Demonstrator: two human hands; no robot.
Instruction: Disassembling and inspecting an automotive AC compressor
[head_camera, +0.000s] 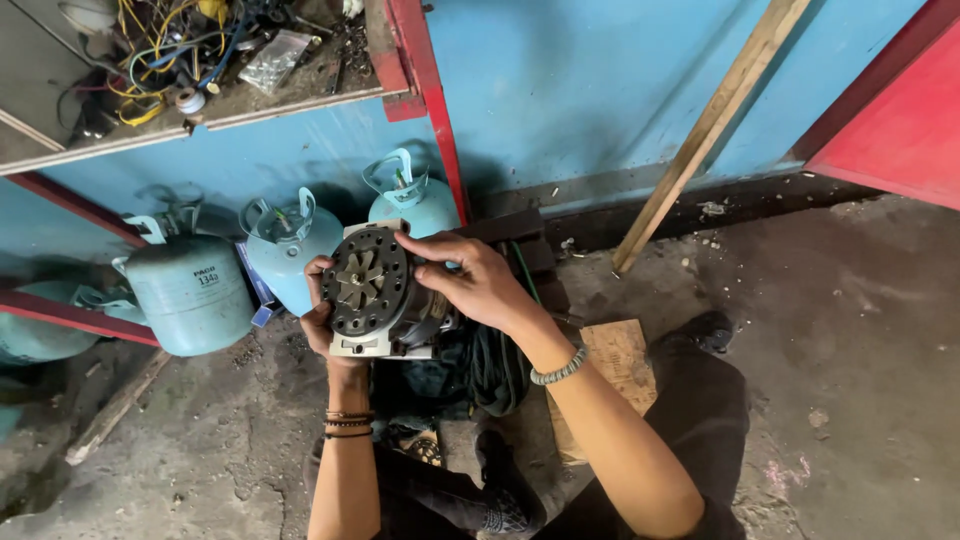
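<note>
Head view: a person crouches on a grey concrete floor (850, 330), holding an electric motor (382, 292) up in both hands above the knees. The motor is turned so that its round, dark, perforated end plate faces the camera, with a pale metal fan hub at its centre and a square grey flange behind. The left hand (322, 318) is wrapped around the lower left edge of the flange, fingers curled behind it, bearing the weight. The right hand (478, 282) grips the motor body from the right side, thumb and forefinger resting at the upper right rim of the end plate. A braided bracelet sits on the right wrist; several dark bands circle the left. Below the motor lies a bundle of dark hose or cable (480, 372), and just right of it a flat wooden board (618, 355) on the floor. Behind the motor, three pale blue gas cylinders (190, 290) stand against a blue wall (580, 90). A wooden plank (705, 130) leans on that wall. At the upper left, a shelf (200, 120) carries tangled yellow and blue wires (165, 45).
</note>
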